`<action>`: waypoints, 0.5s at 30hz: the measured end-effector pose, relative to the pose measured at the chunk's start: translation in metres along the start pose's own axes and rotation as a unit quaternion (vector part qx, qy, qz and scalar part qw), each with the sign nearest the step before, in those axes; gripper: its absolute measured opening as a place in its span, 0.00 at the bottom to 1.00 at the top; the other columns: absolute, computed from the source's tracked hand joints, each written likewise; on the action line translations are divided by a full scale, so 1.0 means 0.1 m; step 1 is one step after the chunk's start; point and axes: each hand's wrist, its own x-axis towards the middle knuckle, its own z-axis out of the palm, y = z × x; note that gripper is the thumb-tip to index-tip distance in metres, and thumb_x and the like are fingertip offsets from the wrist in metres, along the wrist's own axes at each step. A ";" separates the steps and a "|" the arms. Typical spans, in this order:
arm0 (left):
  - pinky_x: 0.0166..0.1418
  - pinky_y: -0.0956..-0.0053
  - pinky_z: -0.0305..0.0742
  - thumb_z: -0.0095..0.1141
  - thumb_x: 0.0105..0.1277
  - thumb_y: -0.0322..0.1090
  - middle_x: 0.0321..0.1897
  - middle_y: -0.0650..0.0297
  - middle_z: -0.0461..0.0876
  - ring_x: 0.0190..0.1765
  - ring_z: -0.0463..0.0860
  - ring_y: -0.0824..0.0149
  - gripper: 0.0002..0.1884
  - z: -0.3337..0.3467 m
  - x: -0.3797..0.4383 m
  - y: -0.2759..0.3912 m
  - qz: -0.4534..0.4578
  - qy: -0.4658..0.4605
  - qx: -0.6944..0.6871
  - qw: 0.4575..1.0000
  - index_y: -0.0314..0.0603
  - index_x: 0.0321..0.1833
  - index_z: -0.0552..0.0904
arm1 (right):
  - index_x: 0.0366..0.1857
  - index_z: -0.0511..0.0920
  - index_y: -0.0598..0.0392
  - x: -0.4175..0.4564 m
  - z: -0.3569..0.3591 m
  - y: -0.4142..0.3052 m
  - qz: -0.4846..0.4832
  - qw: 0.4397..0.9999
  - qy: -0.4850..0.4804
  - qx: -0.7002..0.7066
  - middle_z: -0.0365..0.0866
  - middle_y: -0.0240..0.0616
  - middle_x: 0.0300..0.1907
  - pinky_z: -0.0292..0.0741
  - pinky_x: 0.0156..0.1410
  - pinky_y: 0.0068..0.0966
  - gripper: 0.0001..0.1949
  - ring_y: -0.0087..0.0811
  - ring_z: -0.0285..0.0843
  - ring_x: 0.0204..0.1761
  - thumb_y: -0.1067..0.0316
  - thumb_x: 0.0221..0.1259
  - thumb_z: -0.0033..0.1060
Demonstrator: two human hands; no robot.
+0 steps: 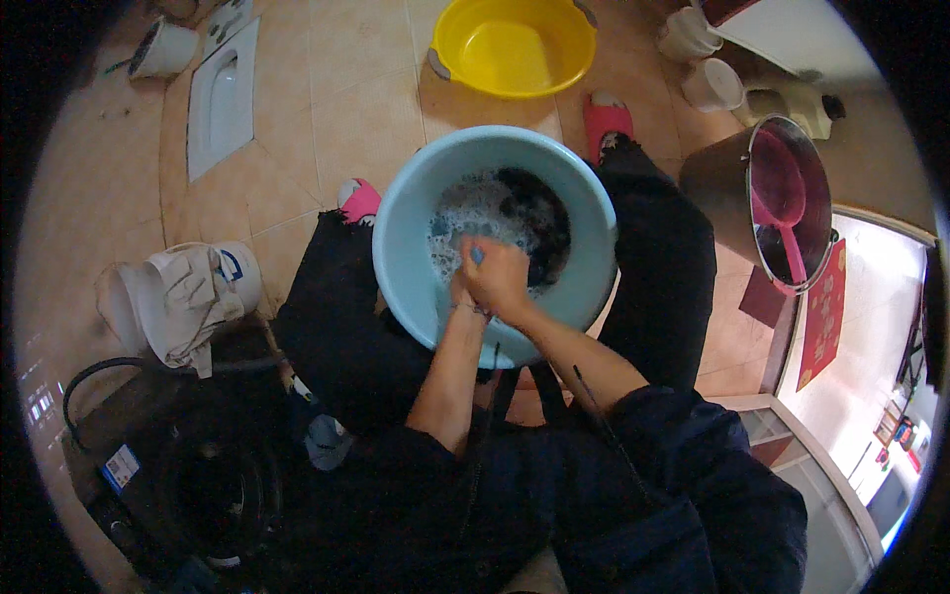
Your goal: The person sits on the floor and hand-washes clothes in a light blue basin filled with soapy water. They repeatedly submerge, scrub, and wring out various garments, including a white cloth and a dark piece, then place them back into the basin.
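Observation:
A round light-blue plastic basin (401, 289) stands between my knees, with foamy water (464, 208) in it. Dark wet fabric (545, 215) lies in the water on the right side. Both hands are together over the suds, near the basin's front. My right hand (502, 276) is closed, and a small bit of blue cloth (476, 255) shows between its fingers. Pressed against it from the left and below is my left hand (462, 286), which is mostly hidden, so its grip cannot be seen. A thin bracelet (472, 305) circles the left wrist.
Beyond the basin sits a yellow tub (512, 48) on the tiled floor. A metal bucket (720, 174) with a pink dipper (787, 215) stands to the right. At left are a squat toilet (223, 104), a white bucket (241, 278) draped with cloth (185, 297), and a dark front-loading washing machine (211, 490).

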 end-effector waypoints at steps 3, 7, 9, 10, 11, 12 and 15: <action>0.50 0.66 0.65 0.41 0.62 0.47 0.46 0.60 0.70 0.47 0.70 0.62 0.19 0.12 0.00 -0.13 0.000 0.070 0.126 0.990 0.44 0.50 0.67 | 0.23 0.78 0.52 0.35 0.07 0.41 0.056 0.996 0.048 -0.041 0.75 0.46 0.20 0.71 0.28 0.36 0.12 0.45 0.73 0.22 0.58 0.51 0.48; 0.55 0.66 0.64 0.41 0.62 0.47 0.50 0.58 0.69 0.51 0.70 0.60 0.22 0.66 -0.30 -0.06 0.027 0.170 0.112 0.979 0.41 0.55 0.65 | 0.24 0.75 0.52 0.41 0.07 0.63 -0.033 0.982 0.181 -0.047 0.74 0.42 0.22 0.70 0.28 0.34 0.07 0.44 0.73 0.24 0.62 0.51 0.50; 0.54 0.67 0.64 0.41 0.62 0.48 0.50 0.58 0.69 0.51 0.70 0.61 0.23 0.84 -0.39 -0.03 0.020 0.261 0.095 0.960 0.40 0.54 0.65 | 0.25 0.74 0.52 0.41 0.00 0.63 -0.085 0.973 0.215 0.004 0.73 0.41 0.24 0.69 0.29 0.34 0.04 0.43 0.73 0.26 0.66 0.50 0.51; 0.52 0.69 0.65 0.42 0.62 0.48 0.48 0.59 0.70 0.49 0.70 0.62 0.23 0.74 -0.35 -0.02 -0.018 0.213 0.051 0.976 0.38 0.53 0.66 | 0.27 0.74 0.51 0.35 0.02 0.59 -0.116 0.974 0.197 0.000 0.73 0.39 0.25 0.69 0.29 0.32 0.03 0.41 0.73 0.27 0.69 0.48 0.54; 0.50 0.71 0.67 0.43 0.61 0.49 0.46 0.60 0.70 0.48 0.71 0.64 0.23 0.59 -0.28 0.00 -0.055 0.161 0.005 0.985 0.36 0.51 0.67 | 0.26 0.75 0.50 0.28 0.05 0.53 -0.172 0.971 0.160 0.042 0.74 0.39 0.25 0.70 0.30 0.31 0.04 0.40 0.73 0.27 0.67 0.46 0.56; 0.47 0.73 0.68 0.44 0.60 0.49 0.45 0.61 0.71 0.47 0.71 0.65 0.24 0.42 -0.21 0.02 -0.095 0.113 -0.038 0.988 0.34 0.49 0.68 | 0.24 0.76 0.50 0.16 0.03 0.39 -0.164 0.981 0.083 0.066 0.75 0.38 0.26 0.70 0.31 0.30 0.04 0.39 0.73 0.29 0.66 0.45 0.58; 0.49 0.71 0.67 0.43 0.61 0.50 0.46 0.61 0.71 0.48 0.71 0.64 0.24 0.01 -0.02 -0.02 -0.092 -0.127 -0.119 0.981 0.35 0.50 0.68 | 0.21 0.79 0.52 -0.17 0.13 -0.03 -0.095 0.991 -0.011 0.096 0.77 0.41 0.23 0.70 0.33 0.32 0.12 0.43 0.74 0.25 0.57 0.51 0.52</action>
